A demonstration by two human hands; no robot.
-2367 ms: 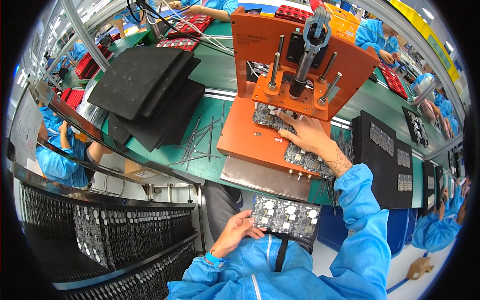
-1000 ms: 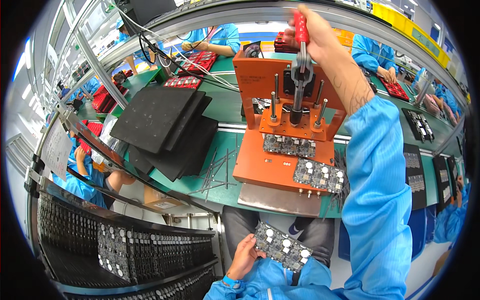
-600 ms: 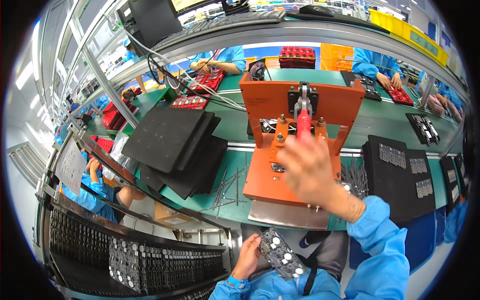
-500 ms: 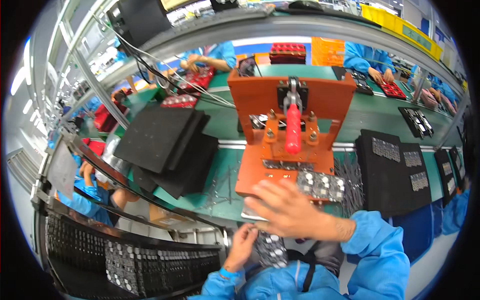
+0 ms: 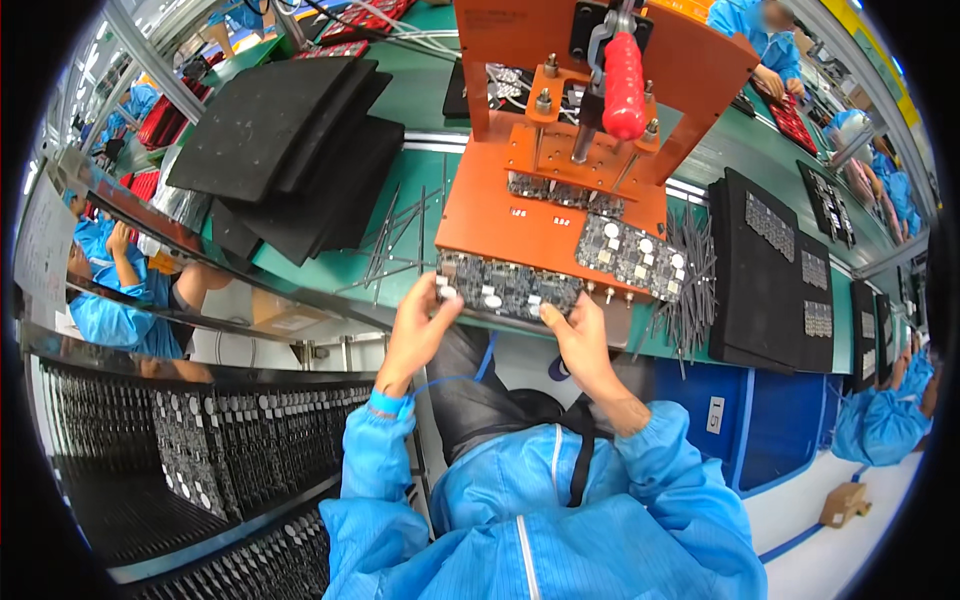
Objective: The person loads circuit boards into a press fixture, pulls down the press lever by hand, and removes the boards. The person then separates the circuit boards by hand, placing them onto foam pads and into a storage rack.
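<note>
A long dark circuit board panel (image 5: pixel 510 288) with pale round parts is held level at the front edge of the orange press fixture (image 5: pixel 475 215). My left hand (image 5: pixel 420 325) is closed on its left end, thumb on top. At the right end, my right hand (image 5: pixel 583 345) pinches it, with the thumb on its face. A second circuit board panel (image 5: pixel 635 262) lies on the fixture's front right part, just beyond my right hand. Farther back, another board (image 5: pixel 565 195) sits below the press plate, partly hidden. The red lever handle (image 5: pixel 624 88) stands above it.
Black foam sheets (image 5: pixel 270 130) are piled at left, with loose thin dark strips (image 5: pixel 395 235) beside them. More strips (image 5: pixel 690 285) heap right of the fixture, near black pads (image 5: pixel 755 300) bearing small boards. A rack (image 5: pixel 250 440) of upright boards stands lower left. Co-workers sit around.
My left hand has raised the board from near my lap to the fixture's front. My right hand, earlier spread over the fixture's front, now grips the board too. The view has tilted down.
</note>
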